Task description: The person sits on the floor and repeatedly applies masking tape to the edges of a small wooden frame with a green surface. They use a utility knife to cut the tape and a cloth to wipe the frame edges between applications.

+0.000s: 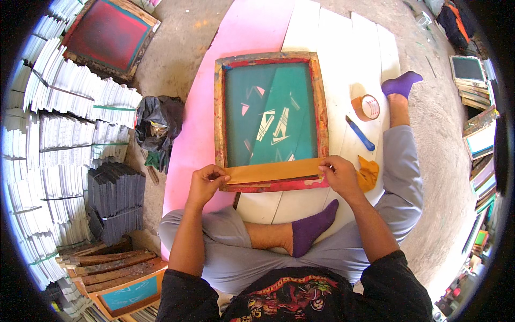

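Note:
A wooden screen-printing frame (219, 115) with green mesh (298, 142) and pale cut-out shapes lies in front of my crossed legs. Across its near end stretches a strip of brown packing tape (273, 171). My left hand (203, 185) pinches the strip's left end between thumb and fingers, at the frame's left side. At the other side, my right hand (343, 174) pinches the right end. Whether the strip is stuck down along its whole length I cannot tell. To the right of the frame are a roll of brown tape (358, 107), a blue utility knife (360, 134) and a crumpled brown-yellow piece (368, 173).
White boards (343, 48) and a pink sheet (196, 129) lie under the frame. Stacked paper bundles (59, 139) fill the left side, beside a black plastic bag (161, 121). A red screen frame (110, 35) rests at the upper left. More frames (477, 129) line the right edge.

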A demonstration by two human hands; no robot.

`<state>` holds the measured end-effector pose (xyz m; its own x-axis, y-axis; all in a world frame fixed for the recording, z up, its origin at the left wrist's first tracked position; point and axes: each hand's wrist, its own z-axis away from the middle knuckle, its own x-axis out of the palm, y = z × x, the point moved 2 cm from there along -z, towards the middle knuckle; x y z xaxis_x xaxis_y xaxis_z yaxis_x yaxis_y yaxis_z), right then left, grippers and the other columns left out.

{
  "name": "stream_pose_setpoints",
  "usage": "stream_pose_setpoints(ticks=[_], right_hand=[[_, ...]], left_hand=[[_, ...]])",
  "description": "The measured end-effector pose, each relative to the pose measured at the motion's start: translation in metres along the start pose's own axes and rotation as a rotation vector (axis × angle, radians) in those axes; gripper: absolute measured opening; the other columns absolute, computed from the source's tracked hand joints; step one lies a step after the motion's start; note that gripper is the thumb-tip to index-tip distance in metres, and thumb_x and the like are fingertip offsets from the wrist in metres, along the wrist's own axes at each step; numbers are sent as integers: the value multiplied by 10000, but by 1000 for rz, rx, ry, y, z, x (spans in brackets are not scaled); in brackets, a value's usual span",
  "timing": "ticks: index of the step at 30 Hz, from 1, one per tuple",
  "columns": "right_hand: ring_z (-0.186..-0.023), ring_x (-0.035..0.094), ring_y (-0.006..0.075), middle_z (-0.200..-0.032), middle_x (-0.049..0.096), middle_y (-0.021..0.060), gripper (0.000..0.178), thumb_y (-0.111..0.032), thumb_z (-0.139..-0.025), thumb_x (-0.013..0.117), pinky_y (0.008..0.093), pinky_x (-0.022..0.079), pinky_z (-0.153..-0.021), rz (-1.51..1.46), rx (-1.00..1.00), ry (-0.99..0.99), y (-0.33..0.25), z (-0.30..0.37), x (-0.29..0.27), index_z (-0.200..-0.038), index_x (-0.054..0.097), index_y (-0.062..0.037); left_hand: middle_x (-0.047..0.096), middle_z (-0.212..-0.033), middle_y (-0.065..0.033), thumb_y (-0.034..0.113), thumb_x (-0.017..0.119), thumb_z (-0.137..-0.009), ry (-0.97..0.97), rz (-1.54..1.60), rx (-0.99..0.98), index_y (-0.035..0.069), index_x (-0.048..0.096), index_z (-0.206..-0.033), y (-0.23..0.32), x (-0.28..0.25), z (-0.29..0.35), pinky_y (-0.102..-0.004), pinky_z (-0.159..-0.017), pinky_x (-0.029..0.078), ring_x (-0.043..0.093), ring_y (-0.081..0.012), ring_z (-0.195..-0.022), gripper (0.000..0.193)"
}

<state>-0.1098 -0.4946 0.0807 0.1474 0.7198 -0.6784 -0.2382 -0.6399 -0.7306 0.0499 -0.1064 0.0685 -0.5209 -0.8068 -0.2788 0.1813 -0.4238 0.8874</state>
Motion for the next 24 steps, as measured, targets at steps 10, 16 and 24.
stream_pose_setpoints(ticks=[10,16,24], right_hand=[[-878,703,364,-954,722,152,169,-193,-884,700,462,554,-796,100,119,-76,-10,5,-1,-986,743,-65],[-892,702,357,-954,720,145,168,-200,-889,691,459,554,-800,135,98,-85,-9,6,0,-995,752,-85],[-891,705,343,-953,719,121,192,-245,-893,694,466,558,-785,281,116,-154,-15,7,4,-1010,791,-129]], left_hand=[[764,-877,-148,57,796,-846,4,-348,83,-21,773,-973,23,3,3,-309,-707,565,715,-182,-738,151],[750,-898,-181,73,782,-852,-34,-441,110,-7,778,-988,23,6,1,-352,-731,571,736,-267,-787,157],[712,-851,-182,103,755,-844,-82,-600,193,29,786,-956,22,9,3,-414,-747,561,703,-349,-795,137]])
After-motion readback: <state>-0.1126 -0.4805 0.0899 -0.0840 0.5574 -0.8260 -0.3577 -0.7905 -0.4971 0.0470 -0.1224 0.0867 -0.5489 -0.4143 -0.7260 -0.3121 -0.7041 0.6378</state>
